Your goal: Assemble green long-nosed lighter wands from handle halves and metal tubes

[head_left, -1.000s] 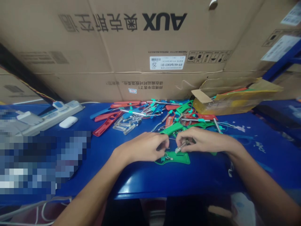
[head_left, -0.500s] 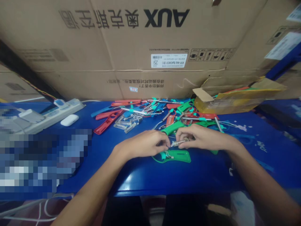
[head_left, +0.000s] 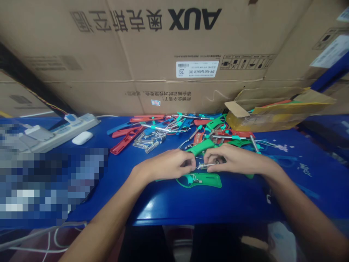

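In the head view, my right hand (head_left: 227,158) pinches a small clear lighter fuel tank (head_left: 203,166) with a thin pale stem. Close on its left is my left hand (head_left: 181,163), fingers curled together; whatever may be between its fingertips is hidden. Below the hands lies a green lighter half-shell (head_left: 209,180) with a teal piece and thin white wires in it. Another green casing (head_left: 201,147) sits just behind my fingers. Farther back spreads a pile of red, blue and green lighter casings, with metal tubes (head_left: 158,128) and several loose clear tanks (head_left: 149,141).
A taped open carton (head_left: 261,122) stands at the back right. On the left are a white power strip (head_left: 62,131) and a white earbud case (head_left: 82,138). A large cardboard box (head_left: 152,54) walls off the back of the blue table (head_left: 114,203).
My left hand has drawn slightly left, away from the clear tank. My right hand keeps its pinch almost in place. The whole view has shifted a little.
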Demonstrator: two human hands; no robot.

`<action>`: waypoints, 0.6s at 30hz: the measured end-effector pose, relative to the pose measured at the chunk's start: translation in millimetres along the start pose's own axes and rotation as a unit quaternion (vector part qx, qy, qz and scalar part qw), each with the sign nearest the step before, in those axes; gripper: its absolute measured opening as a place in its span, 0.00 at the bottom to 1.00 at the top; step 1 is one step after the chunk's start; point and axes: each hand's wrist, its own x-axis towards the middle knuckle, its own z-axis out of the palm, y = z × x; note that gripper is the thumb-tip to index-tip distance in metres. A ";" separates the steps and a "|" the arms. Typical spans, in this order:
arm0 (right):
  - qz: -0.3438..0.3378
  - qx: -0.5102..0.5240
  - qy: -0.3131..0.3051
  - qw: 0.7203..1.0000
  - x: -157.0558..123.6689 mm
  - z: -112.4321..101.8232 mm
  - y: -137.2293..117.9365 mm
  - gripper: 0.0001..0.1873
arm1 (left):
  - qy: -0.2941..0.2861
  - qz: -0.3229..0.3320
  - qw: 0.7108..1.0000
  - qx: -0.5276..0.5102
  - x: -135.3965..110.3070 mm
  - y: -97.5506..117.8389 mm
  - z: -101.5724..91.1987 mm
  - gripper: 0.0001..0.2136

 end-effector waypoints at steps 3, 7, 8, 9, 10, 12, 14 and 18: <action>-0.001 0.008 -0.003 1.000 0.0 0.3 -0.1 0.15 | -0.001 0.003 1.000 0.002 0.3 -0.9 1.3 0.10; -0.002 0.008 -0.008 1.000 0.0 0.7 0.1 0.14 | -0.001 0.000 1.000 0.001 0.3 -0.8 1.3 0.09; -0.003 0.005 -0.009 1.000 -0.1 0.8 0.2 0.14 | 0.000 -0.001 1.000 0.000 0.2 -0.7 1.1 0.09; -0.004 0.003 -0.010 1.000 -0.2 0.9 0.3 0.13 | 0.000 -0.001 1.000 0.000 0.1 -0.6 0.9 0.09; -0.005 0.003 -0.009 1.000 -0.3 0.9 0.4 0.13 | 0.000 -0.001 1.000 0.000 0.1 -0.5 0.8 0.09; -0.006 0.004 -0.009 1.000 -0.3 0.8 0.3 0.13 | 0.000 -0.001 1.000 0.000 0.2 -0.5 0.8 0.09; -0.004 0.000 -0.008 1.000 0.2 0.8 -0.1 0.14 | 0.002 0.001 1.000 0.001 0.3 -0.5 1.0 0.09; -0.002 -0.011 -0.007 1.000 1.9 1.0 -0.3 0.15 | 0.002 -0.001 1.000 0.002 0.6 -0.9 1.4 0.09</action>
